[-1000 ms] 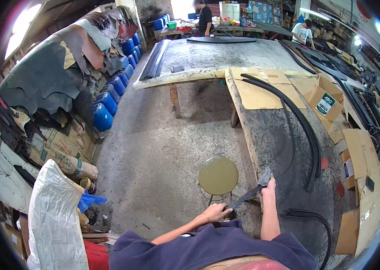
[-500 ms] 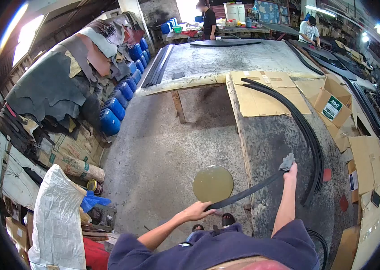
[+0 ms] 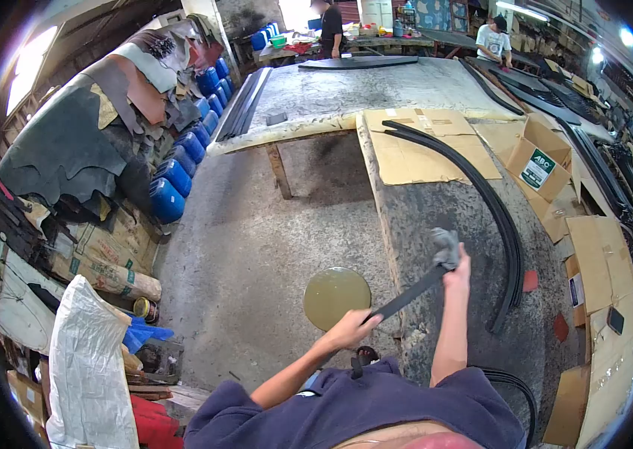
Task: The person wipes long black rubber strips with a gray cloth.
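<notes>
A black strip (image 3: 411,294), like a leather or rubber strap, stretches between my two hands over the near left edge of the dark worktable. My left hand (image 3: 349,330) is closed around its lower end. At the upper end, my right hand (image 3: 456,272) grips a crumpled grey cloth (image 3: 446,247) against the strip. Exactly how the right fingers wrap the strip is hidden. Just right of that hand, a bundle of long curved black strips (image 3: 497,217) lies on the worktable (image 3: 421,217).
Flat cardboard (image 3: 428,161) and an open carton (image 3: 537,161) lie at the worktable's far side. A phone (image 3: 615,320) rests on cardboard at right. Blue drums (image 3: 167,199) line the left, beside draped hides (image 3: 69,142). A round disc (image 3: 336,298) is on the floor. Two people work at the back.
My left hand has moved up and right, closer to my right hand, so less strip shows between them. The right hand and cloth have shifted slightly up and left; the whole view has shifted too.
</notes>
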The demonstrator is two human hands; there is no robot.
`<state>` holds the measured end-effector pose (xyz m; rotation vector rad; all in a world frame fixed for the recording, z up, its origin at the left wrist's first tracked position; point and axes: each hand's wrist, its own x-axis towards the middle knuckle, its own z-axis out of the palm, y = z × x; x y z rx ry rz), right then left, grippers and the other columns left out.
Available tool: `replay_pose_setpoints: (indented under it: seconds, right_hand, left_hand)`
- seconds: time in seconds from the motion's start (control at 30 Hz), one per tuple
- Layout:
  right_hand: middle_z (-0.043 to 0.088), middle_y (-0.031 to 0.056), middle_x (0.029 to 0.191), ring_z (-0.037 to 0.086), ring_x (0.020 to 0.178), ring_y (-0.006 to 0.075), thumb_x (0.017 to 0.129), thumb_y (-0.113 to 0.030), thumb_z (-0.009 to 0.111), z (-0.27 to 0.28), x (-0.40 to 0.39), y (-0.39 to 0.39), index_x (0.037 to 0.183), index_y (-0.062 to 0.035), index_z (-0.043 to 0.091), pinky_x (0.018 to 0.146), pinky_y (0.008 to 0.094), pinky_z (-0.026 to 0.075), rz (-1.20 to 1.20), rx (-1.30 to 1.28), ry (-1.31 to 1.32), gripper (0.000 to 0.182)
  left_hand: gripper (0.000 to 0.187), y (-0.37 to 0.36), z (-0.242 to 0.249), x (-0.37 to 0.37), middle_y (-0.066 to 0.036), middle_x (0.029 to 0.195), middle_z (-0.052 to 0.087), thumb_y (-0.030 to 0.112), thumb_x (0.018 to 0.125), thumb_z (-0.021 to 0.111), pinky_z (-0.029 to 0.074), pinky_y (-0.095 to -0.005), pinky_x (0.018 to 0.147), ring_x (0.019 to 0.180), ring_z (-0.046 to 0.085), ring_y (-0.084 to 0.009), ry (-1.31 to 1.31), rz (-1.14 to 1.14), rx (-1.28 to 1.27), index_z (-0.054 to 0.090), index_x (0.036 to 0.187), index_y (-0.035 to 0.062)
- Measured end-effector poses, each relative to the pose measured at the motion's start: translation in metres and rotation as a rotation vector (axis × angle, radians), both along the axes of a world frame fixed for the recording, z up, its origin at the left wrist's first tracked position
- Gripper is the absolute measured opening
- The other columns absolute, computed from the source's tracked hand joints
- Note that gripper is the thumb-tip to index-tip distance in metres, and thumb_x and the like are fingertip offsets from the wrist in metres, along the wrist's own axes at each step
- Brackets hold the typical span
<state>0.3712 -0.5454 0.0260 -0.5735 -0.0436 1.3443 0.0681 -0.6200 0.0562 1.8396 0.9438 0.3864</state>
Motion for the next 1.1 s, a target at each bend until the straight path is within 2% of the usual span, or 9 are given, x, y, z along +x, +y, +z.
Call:
replay_pose_setpoints:
  seconds: [0.1, 0.17, 0.3, 0.43, 0.57, 0.8, 0.97, 1.03, 1.1]
  right_hand:
    - [0.063, 0.0044, 0.082, 0.056, 0.06, 0.0139, 0.093, -0.036, 0.04, 0.013, 0.037, -0.008, 0.1, -0.011, 0.061, 0.052, 0.0313, 0.046, -0.13, 0.039, -0.065, 0.033]
    - [0.057, 0.0007, 0.069, 0.054, 0.057, 0.0119, 0.092, -0.038, 0.045, 0.019, 0.007, -0.007, 0.095, -0.0103, 0.061, 0.046, 0.0284, 0.042, -0.102, 0.073, -0.106, 0.032]
    - [0.049, -0.0005, 0.06, 0.048, 0.051, 0.0115, 0.089, -0.038, 0.054, 0.07, -0.126, -0.024, 0.074, -0.0084, 0.056, 0.049, 0.0264, 0.039, -0.011, -0.292, -0.462, 0.033]
    - [0.045, -0.0026, 0.056, 0.041, 0.049, 0.0102, 0.086, -0.045, 0.055, 0.065, -0.098, -0.025, 0.06, -0.0133, 0.047, 0.047, 0.0248, 0.033, 0.105, -0.004, -0.304, 0.042]
    - [0.062, 0.0077, 0.083, 0.06, 0.069, 0.0188, 0.091, -0.036, 0.047, 0.08, -0.069, -0.051, 0.1, -0.0051, 0.057, 0.067, 0.0289, 0.048, -0.26, -0.032, -0.257, 0.034]
    - [0.061, 0.0053, 0.07, 0.056, 0.057, 0.0151, 0.088, -0.035, 0.054, 0.071, -0.269, -0.084, 0.091, -0.0067, 0.061, 0.053, 0.0271, 0.046, -0.232, -0.226, -0.485, 0.029]
    - [0.06, 0.0039, 0.066, 0.056, 0.056, 0.0148, 0.087, -0.037, 0.055, 0.121, -0.214, -0.139, 0.086, -0.0036, 0.06, 0.051, 0.0281, 0.045, -0.354, -0.213, -0.507, 0.033]
    - [0.063, 0.0067, 0.081, 0.06, 0.067, 0.0179, 0.089, -0.037, 0.052, 0.102, -0.138, -0.18, 0.095, -0.0027, 0.059, 0.061, 0.0318, 0.048, -0.266, 0.366, -0.342, 0.035]
    - [0.063, 0.0071, 0.093, 0.06, 0.083, 0.0207, 0.09, -0.036, 0.048, 0.148, -0.154, -0.208, 0.106, -0.004, 0.057, 0.075, 0.0348, 0.047, -0.757, 0.051, -0.263, 0.036]
  left_hand:
    - [0.035, -0.016, -0.034, -0.039, -0.011, 0.073, 0.052, 0.032, 0.094, 0.044, 0.043, -0.0364, 0.065, 0.067, 0.05, -0.0204, -0.132, -0.024, 0.207, 0.051, 0.087, -0.0023]
    - [0.035, -0.012, -0.025, -0.041, -0.006, 0.074, 0.054, 0.031, 0.095, 0.041, 0.042, -0.0337, 0.068, 0.071, 0.049, -0.0166, 0.035, -0.065, -0.43, 0.053, 0.088, -0.0015]
    - [0.033, 0.012, 0.044, 0.033, -0.002, 0.064, 0.053, 0.028, 0.096, 0.039, 0.041, -0.0247, 0.052, 0.056, 0.05, -0.0101, -0.582, 0.144, -0.494, 0.052, 0.08, 0.0025]
    - [0.03, 0.006, 0.063, 0.004, 0.001, 0.056, 0.045, 0.025, 0.095, 0.043, 0.037, -0.0259, 0.043, 0.046, 0.043, -0.0092, -0.162, -0.016, -0.149, 0.047, 0.075, 0.0034]
    - [0.031, -0.031, 0.007, -0.077, 0.002, 0.06, 0.045, 0.03, 0.094, 0.044, 0.04, -0.0258, 0.049, 0.054, 0.044, -0.0075, -0.092, -0.21, -0.301, 0.05, 0.079, 0.0034]
    - [0.029, -0.023, 0.042, -0.091, -0.002, 0.058, 0.051, 0.029, 0.097, 0.037, 0.037, -0.0214, 0.038, 0.042, 0.045, -0.0069, -0.465, -0.026, -0.725, 0.046, 0.084, 0.0046]
    - [0.031, -0.06, 0.048, -0.144, 0.001, 0.055, 0.045, 0.032, 0.097, 0.037, 0.035, -0.0223, 0.042, 0.045, 0.042, -0.0059, -0.33, -0.32, -0.409, 0.044, 0.081, 0.0064]
    - [0.031, -0.083, 0.026, -0.164, 0.002, 0.055, 0.044, 0.032, 0.097, 0.038, 0.034, -0.0231, 0.043, 0.047, 0.041, -0.0056, -0.408, -0.433, -0.471, 0.043, 0.079, 0.007]
    - [0.031, -0.107, 0.016, -0.176, 0.003, 0.055, 0.043, 0.032, 0.097, 0.038, 0.033, -0.0229, 0.042, 0.047, 0.04, -0.0055, -0.485, -0.322, -0.527, 0.043, 0.079, 0.0071]
